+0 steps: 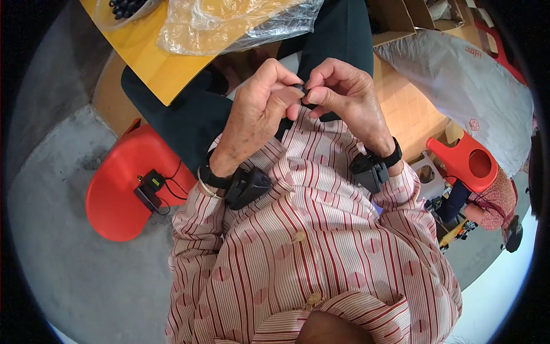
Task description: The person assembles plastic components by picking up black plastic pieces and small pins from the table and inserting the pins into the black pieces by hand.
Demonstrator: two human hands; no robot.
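A small black part (302, 90) is held above my lap, where the fingertips of both hands meet. On one side my left hand (255, 109) pinches it between thumb and forefinger. My right hand (352, 97) is closed on its other side, thumb against the curled forefinger. Fingers cover most of the part, so its exact shape cannot be made out. Black straps with a dark device are round both wrists.
A yellow table (154, 63) holds a clear plastic bag (229, 28) and a clear container of round black pieces (126, 8). A red stool (123, 189) stands left. Cardboard boxes (395, 20) and a large whitish sack (464, 86) lie right. Another person (495, 200) is at far right.
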